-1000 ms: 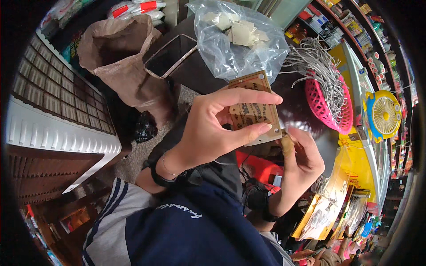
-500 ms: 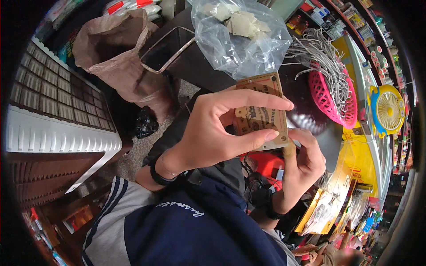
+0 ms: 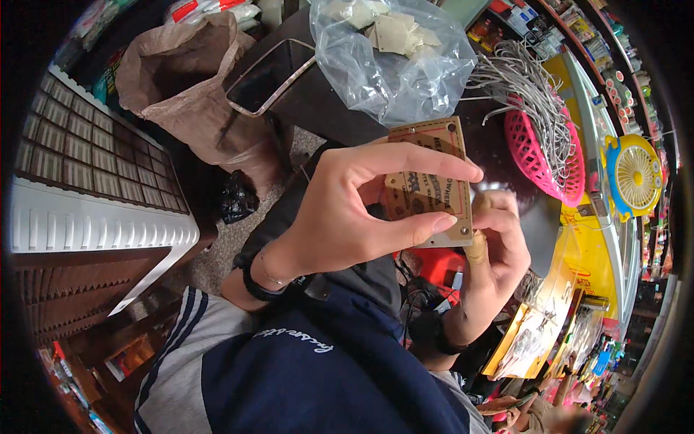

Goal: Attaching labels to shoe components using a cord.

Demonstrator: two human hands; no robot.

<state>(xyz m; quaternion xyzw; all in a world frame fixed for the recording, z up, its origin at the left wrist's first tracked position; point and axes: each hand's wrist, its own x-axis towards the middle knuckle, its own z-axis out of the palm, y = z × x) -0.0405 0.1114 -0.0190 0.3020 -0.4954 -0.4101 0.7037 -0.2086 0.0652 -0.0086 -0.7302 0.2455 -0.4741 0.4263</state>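
A tan, squarish flat piece [image 3: 431, 206] with dark print, a dotted red line and small holes or studs near its corners is held up in front of my chest. My left hand [image 3: 361, 199] is closed round it, with the forefinger over its upper part and the thumb across its lower part. At its lower right corner my right hand [image 3: 499, 235] is in a pinch, thumb and bent fingers close against the edge. Whatever those fingertips hold is hidden. Beyond the hands, a clear plastic bag [image 3: 394, 79] contains several pale flat pieces [image 3: 397, 32].
A pink basket [image 3: 517, 137] heaped with grey cords [image 3: 538, 94] stands on the right, beside a yellow and blue fan [image 3: 636, 177]. On the left are a brown sack [image 3: 195, 94] and a white grilled appliance [image 3: 101, 217]. Another person [image 3: 538, 416] is at the lower right.
The tan piece has turned slightly in my left hand. My right hand's fingers have curled in closer against its lower right corner.
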